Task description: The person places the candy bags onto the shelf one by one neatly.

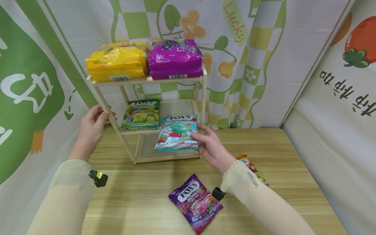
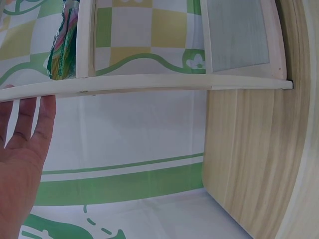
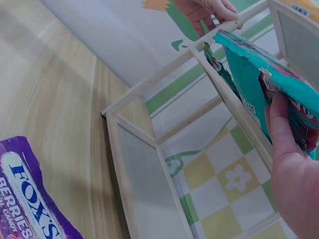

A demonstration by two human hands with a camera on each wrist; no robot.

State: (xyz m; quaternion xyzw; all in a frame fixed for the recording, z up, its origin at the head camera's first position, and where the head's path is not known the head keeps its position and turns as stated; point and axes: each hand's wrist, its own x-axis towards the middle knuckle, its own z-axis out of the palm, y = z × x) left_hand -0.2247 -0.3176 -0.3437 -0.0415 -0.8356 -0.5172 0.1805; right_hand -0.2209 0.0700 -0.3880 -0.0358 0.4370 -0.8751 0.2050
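My right hand grips the right side of a teal FOX'S candy bag, thumb on its front. The bag is at the front of the middle shelf, tilted, and it also shows edge-on in the right wrist view. To its left, a green FOX'S candy bag leans on the same shelf. My left hand holds the left front post of the small wooden rack, fingers reaching behind it. In the left wrist view the fingertips of this hand meet the rack's post.
A yellow bag and a purple bag stand on the rack's top. A purple FOX'S berries bag lies on the wooden table. Another orange-topped bag is partly hidden by my right forearm. Printed curtains surround the table.
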